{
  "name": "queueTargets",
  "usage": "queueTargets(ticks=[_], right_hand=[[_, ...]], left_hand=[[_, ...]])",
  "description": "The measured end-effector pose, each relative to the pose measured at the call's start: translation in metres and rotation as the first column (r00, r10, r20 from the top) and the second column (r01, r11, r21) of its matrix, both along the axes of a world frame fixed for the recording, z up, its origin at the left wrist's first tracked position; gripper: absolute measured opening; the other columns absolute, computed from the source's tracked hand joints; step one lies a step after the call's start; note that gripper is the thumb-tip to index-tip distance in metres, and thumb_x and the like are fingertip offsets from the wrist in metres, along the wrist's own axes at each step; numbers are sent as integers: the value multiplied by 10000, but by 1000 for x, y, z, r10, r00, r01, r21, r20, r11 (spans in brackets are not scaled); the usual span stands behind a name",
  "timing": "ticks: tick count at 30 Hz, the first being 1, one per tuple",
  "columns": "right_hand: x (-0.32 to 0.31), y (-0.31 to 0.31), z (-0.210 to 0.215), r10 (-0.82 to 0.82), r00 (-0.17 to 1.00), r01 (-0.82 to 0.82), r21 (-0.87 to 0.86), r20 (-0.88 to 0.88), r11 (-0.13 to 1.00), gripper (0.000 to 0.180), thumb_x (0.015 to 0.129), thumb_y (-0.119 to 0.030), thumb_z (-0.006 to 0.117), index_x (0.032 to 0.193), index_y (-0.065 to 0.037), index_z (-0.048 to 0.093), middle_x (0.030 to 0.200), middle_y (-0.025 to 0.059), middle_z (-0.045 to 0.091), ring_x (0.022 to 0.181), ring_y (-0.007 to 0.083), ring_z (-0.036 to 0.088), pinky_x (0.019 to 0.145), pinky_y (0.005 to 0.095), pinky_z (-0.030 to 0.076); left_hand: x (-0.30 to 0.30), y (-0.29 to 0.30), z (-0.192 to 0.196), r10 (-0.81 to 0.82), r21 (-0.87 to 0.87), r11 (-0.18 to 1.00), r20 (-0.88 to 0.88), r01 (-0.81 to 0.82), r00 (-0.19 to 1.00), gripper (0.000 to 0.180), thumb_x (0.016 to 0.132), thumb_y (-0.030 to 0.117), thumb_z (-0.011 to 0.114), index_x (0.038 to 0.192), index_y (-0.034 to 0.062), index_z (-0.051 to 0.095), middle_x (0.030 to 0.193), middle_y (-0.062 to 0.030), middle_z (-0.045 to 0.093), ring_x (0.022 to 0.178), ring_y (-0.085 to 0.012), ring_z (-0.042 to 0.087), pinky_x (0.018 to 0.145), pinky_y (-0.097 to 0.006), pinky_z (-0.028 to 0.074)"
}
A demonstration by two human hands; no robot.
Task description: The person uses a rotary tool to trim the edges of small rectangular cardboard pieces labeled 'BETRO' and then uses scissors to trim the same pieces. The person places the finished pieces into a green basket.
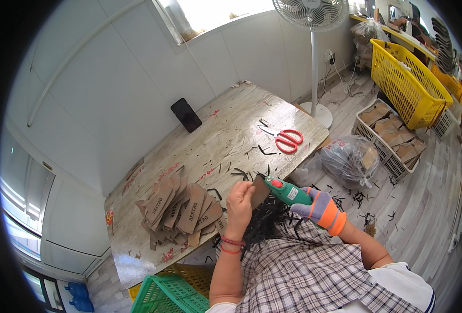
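Observation:
Between its closed fingers my left hand (pixel 240 204) grips a brown fabric piece (pixel 261 192) near the table's front edge. A green handheld power cutter (pixel 292 194) with a red button is in my gloved right hand (pixel 320 207), fingers wrapped round its body. The cutter's head lies right beside the brown piece; whether they touch I cannot tell. Below them, a dark heap of black trimmings (pixel 266 221) lies over my lap. Left of my left hand, a loose pile of similar brown pieces with dark print (pixel 189 208) spreads on the table.
Red-handled scissors (pixel 288 141) and black scraps lie on the worn table (pixel 231 120). A dark phone (pixel 186 115) leans against the wall. A green basket (pixel 163 297) stands below left. To the right are a plastic bag (pixel 351 161), a crate of brown pieces (pixel 390 133) and a fan (pixel 314 62).

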State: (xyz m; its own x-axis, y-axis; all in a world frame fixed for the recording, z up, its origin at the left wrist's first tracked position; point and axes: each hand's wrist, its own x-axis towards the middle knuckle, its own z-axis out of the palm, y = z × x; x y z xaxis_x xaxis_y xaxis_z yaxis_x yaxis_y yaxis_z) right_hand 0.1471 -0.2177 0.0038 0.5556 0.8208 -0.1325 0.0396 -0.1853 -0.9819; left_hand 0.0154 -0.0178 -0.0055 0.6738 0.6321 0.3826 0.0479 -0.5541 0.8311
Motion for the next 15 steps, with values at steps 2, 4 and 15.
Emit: queueTargets(ticks=[2,4,15], right_hand=[[0,-1,2,9,1000,-9,-6,-1,1000,518,779,-331,804,1151,-25,613,773,-9,649,620,34,536,567,205,450],[1,-3,4,27,999,-27,-12,22,1000,518,781,-334,802,1151,-24,613,779,-8,651,627,33,540,572,206,452],[1,-4,4,-33,999,32,-5,-42,999,503,788,-310,789,1148,-11,605,773,0,647,593,48,544,543,218,454]], left_hand=[[-2,5,2,-16,95,995,-26,18,1000,100,890,60,596,916,-35,611,747,-60,527,712,-165,503,669,-278,400],[-4,10,8,-32,216,975,-54,43,998,99,879,64,606,900,-33,605,753,-85,539,717,-208,523,677,-304,408],[-3,33,23,62,12,998,-29,-62,998,48,877,48,589,856,7,604,761,-69,618,682,-212,583,619,-325,449]])
